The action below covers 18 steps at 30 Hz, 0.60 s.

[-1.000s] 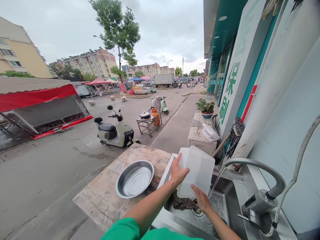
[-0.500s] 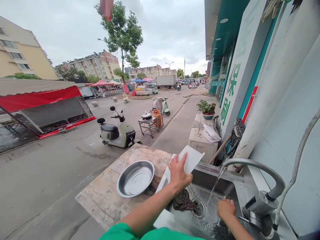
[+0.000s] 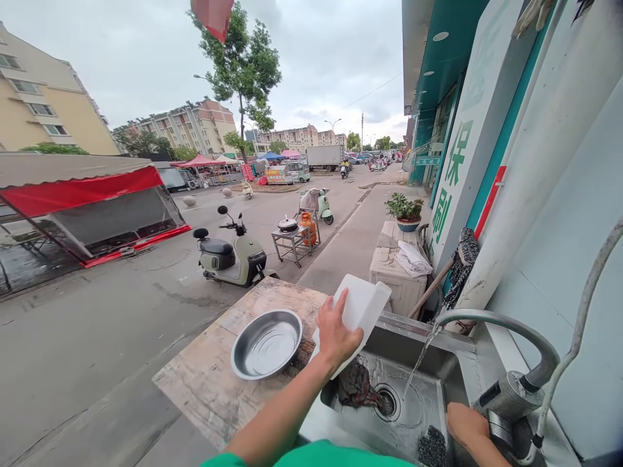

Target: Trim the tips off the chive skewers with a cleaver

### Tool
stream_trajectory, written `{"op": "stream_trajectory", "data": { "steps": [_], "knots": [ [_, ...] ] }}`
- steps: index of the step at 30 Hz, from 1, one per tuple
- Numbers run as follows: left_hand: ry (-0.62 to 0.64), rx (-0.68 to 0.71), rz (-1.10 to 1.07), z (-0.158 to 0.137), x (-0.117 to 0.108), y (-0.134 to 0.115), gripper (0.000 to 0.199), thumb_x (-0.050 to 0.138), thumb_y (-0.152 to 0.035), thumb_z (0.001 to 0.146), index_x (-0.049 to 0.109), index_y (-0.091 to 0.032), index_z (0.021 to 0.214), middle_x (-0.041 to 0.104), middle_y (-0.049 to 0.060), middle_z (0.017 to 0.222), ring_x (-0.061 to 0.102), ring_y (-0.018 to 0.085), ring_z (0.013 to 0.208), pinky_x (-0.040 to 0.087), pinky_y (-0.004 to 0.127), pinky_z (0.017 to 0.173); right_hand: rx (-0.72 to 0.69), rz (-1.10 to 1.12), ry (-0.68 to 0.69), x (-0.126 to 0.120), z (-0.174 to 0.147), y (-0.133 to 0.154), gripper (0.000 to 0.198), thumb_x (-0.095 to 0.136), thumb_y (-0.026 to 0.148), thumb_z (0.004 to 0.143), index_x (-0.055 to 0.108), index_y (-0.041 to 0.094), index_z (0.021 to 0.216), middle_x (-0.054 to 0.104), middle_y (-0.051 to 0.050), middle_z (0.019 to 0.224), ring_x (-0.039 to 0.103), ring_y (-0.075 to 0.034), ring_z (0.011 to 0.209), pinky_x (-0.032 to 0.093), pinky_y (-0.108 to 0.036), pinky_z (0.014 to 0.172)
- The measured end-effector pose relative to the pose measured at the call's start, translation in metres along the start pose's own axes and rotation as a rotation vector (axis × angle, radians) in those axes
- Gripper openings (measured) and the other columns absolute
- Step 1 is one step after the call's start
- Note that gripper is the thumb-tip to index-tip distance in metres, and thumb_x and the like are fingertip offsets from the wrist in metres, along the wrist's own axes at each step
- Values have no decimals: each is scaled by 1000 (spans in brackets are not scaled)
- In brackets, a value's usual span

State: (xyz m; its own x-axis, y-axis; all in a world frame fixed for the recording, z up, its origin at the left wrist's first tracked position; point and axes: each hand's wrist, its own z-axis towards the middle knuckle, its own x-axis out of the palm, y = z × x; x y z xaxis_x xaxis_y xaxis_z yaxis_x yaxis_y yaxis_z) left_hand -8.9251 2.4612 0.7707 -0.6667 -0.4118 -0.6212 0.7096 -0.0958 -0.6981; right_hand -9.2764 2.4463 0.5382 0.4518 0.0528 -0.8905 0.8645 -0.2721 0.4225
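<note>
My left hand (image 3: 338, 332) grips a white plastic container (image 3: 363, 301), held tilted over the sink's left edge. Beside the faucet (image 3: 511, 392), my right hand (image 3: 467, 425) is closed over the spot of its lever, which the hand hides. Water (image 3: 419, 360) runs from the spout into the steel sink (image 3: 452, 363). A dark wet cloth (image 3: 357, 384) lies in the basin by the drain (image 3: 388, 402). Near the basin's front right, a dark scouring pad (image 3: 432, 446) rests below my right hand.
Left of the sink, a steel bowl (image 3: 267, 344) sits on a worn wooden board (image 3: 195, 383). Behind the sink stand a white cabinet (image 3: 399, 288) and a mop (image 3: 460, 259). A grey hose (image 3: 581, 331) hangs at right. A scooter (image 3: 236, 253) is parked beyond the board.
My right hand has moved right, out of the basin to the faucet lever, leaving the scouring pad below. My left hand has shifted slightly left and tipped the container. Water still flows.
</note>
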Motion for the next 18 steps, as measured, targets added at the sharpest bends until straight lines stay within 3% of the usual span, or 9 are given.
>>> {"op": "stream_trajectory", "data": {
  "steps": [6, 18],
  "knots": [
    [-14, -52, -9, 0, -8, 8, 93, 66, -21, 58, 40, -27, 147, 43, 12, 142, 34, 36, 136, 24, 48, 113, -67, -144, -44, -5, -8, 6, 32, 53, 29, 82, 60, 20, 52, 69, -19, 74, 69, -36, 76, 47, -53, 76],
    [6, -83, -103, -2, -16, 4, 90, 64, -21, 59, 41, -25, 146, 46, 11, 136, 38, 31, 132, 27, 42, 112, -127, -263, -57, -1, -8, 1, 39, 42, 33, 89, 66, 20, 62, 70, -21, 83, 68, -39, 79, 45, -53, 73]
  ]
}}
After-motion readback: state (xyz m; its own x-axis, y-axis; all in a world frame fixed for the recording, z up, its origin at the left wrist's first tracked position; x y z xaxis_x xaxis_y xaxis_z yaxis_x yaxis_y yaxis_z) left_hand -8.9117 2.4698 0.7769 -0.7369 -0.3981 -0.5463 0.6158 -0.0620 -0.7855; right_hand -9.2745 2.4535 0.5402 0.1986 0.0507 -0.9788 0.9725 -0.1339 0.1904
